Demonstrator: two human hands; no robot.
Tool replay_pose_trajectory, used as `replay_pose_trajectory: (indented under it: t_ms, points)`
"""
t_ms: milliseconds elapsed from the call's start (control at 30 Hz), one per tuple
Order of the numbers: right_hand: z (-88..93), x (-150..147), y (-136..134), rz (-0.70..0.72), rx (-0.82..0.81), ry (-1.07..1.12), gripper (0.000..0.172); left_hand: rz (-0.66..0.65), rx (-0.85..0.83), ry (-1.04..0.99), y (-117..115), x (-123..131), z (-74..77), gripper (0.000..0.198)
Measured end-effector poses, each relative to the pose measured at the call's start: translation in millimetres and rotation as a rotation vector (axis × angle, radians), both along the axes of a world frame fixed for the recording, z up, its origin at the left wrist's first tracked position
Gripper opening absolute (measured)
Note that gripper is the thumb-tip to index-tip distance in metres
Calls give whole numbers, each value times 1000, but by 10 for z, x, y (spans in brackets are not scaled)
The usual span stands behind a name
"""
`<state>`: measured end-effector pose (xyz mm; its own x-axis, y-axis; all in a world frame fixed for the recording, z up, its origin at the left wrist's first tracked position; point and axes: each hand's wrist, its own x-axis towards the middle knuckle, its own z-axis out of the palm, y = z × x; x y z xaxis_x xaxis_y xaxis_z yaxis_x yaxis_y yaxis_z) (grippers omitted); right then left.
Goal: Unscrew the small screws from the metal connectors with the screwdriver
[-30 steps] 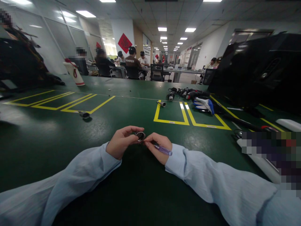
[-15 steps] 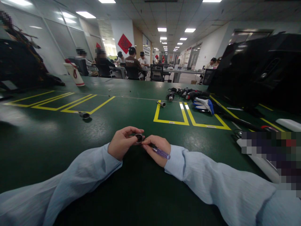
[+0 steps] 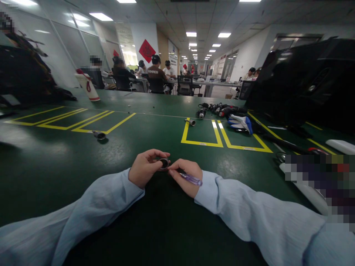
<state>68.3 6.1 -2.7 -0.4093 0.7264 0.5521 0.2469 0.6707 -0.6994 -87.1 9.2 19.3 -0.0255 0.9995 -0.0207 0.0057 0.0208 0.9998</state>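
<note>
Over the near part of the green table, my left hand [image 3: 144,168] is closed round a small cup-shaped metal part [image 3: 164,163], its dark round opening facing me. My right hand [image 3: 188,175] touches or nearly touches the part's right edge with its fingertips. Held in that hand is a screwdriver [image 3: 191,179] with a see-through purple handle, which points back toward the wrist. The fingers hide the screwdriver's tip. Farther off, a similar metal part [image 3: 99,135] lies on the left, and another one [image 3: 190,122] lies inside a yellow-taped box.
Yellow tape outlines [image 3: 202,144] mark the green table [image 3: 149,129]. Behind them on the right lie cabled tools [image 3: 213,109] and a blue-and-white glove [image 3: 240,123]. A white cup [image 3: 87,87] stands at back left. A large black object [image 3: 305,81] stands at right. Several people sit at far tables.
My right hand and the screwdriver have shifted very slightly to the right, and the handle lies a little flatter. The left hand and the metal part have barely moved.
</note>
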Motion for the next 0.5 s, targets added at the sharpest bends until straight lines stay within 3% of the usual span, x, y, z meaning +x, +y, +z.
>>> replay_pose_trajectory:
  t_ms: [133, 200, 300, 500]
  points:
    - [25, 18, 88, 57, -468, 287, 5, 65, 23, -27, 26, -24, -2, 23]
    - [7, 16, 166, 95, -621, 376, 5, 113, 25, -14, 39, -32, 11, 23]
    - [-28, -16, 253, 139, -710, 384, 6, 149, -4, -4, 46, -33, 37, 23]
    - [-36, -115, 265, 115, -721, 278, 10, 101, -65, 21, 33, -41, 36, 23]
